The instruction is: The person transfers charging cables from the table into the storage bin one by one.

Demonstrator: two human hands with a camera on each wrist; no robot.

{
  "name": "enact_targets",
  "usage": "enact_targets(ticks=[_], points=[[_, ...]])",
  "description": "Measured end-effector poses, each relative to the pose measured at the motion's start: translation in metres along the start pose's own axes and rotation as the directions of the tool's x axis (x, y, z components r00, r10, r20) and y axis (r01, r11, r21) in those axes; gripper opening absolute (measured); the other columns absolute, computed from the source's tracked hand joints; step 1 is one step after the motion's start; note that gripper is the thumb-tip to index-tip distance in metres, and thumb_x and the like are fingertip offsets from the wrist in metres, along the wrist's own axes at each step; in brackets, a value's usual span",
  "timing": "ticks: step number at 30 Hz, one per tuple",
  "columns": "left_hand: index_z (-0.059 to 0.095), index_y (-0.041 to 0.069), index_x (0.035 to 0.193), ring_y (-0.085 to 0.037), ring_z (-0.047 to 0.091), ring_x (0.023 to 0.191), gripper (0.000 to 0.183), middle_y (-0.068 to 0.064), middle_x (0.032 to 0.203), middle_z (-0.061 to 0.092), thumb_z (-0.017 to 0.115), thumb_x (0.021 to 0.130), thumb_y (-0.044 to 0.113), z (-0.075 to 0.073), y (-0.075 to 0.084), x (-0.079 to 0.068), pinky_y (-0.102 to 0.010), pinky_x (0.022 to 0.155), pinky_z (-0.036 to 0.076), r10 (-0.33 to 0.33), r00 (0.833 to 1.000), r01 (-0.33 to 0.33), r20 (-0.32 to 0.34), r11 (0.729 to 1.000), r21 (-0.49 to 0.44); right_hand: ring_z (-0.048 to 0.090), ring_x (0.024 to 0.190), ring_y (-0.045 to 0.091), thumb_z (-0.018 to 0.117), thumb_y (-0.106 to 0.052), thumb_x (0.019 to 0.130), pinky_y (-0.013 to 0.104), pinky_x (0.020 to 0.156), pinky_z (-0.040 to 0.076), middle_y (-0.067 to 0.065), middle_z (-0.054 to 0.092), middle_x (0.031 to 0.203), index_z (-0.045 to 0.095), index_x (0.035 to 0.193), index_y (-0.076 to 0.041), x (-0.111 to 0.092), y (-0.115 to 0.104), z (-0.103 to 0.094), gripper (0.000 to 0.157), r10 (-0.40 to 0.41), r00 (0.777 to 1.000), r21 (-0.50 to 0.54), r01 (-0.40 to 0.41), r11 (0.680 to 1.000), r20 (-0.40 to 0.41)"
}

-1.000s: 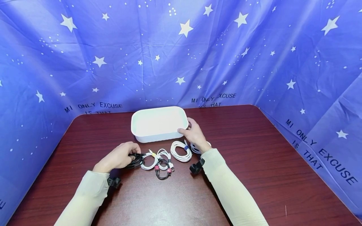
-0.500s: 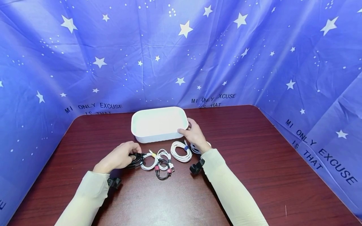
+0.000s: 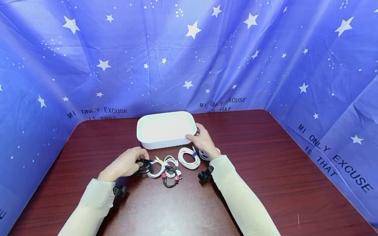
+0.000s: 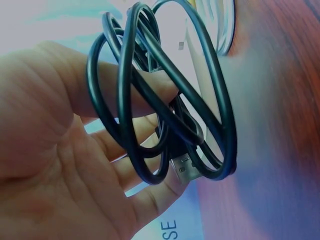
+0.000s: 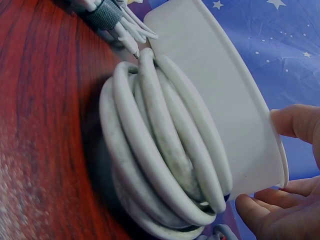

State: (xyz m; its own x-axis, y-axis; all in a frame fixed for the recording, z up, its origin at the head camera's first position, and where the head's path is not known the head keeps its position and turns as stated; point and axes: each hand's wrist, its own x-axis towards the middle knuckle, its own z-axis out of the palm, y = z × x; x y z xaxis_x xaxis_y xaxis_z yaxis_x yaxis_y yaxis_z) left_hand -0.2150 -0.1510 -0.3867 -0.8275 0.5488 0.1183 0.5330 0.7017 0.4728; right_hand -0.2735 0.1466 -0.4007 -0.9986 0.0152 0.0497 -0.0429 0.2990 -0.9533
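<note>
The fingers [image 4: 155, 201] of the left hand [image 3: 122, 165] hold a black cable [image 3: 143, 168] wound in loose loops, the thumb pressed in among the strands and a metal USB plug [image 4: 185, 169] lying against the fingers. Whether the bundle rests on the worktop [image 3: 265, 170] or is slightly raised, I cannot tell. The right hand [image 3: 203, 141] grips the near right corner of a white tray [image 3: 165, 144], thumb on the rim and the other fingers around the outside wall. The tray stands upright on the worktop, behind the row of cables.

Just beside the black cable is a white coil with a yellow tie [image 3: 155, 170]; next to it lies another white coil [image 3: 169, 159], with a small black loop with red ties [image 3: 170, 186] overlapping its near side. Farther right sits a white coil with a blue tie [image 3: 184, 164], and another pale coil [image 3: 202, 155] is partly hidden by the right wrist. A blue star-patterned cloth [image 3: 165, 32] hangs behind the worktop.
</note>
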Motion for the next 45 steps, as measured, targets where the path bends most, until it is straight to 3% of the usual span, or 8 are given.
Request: enact_targets(ticks=[15,45], points=[[0.060,0.017,0.078,-0.014,0.054,0.076,0.031,0.004,0.078,0.057,0.060,0.071,-0.014,0.003,0.006,0.007,-0.035,0.071,0.045,0.052,0.998,-0.052,-0.031,0.999,0.005,0.060,0.108,0.023,0.070,-0.011,0.083,0.034,0.087,0.050,0.014,0.058,0.122,0.039,0.138,-0.004,0.000,0.000,0.000,0.064,0.009,1.000,0.000,-0.009,1.000,0.001],[0.064,0.016,0.084,-0.014,0.054,0.079,0.027,0.003,0.083,0.058,0.062,0.076,-0.009,-0.002,0.034,0.030,-0.036,0.074,0.046,0.085,0.996,-0.083,-0.036,0.996,0.041,0.060,0.107,0.023,0.070,-0.012,0.083,0.034,0.086,0.050,0.015,0.058,0.123,0.038,0.139,-0.004,0.001,0.001,-0.001,0.065,0.000,1.000,-0.009,0.000,1.000,0.002]])
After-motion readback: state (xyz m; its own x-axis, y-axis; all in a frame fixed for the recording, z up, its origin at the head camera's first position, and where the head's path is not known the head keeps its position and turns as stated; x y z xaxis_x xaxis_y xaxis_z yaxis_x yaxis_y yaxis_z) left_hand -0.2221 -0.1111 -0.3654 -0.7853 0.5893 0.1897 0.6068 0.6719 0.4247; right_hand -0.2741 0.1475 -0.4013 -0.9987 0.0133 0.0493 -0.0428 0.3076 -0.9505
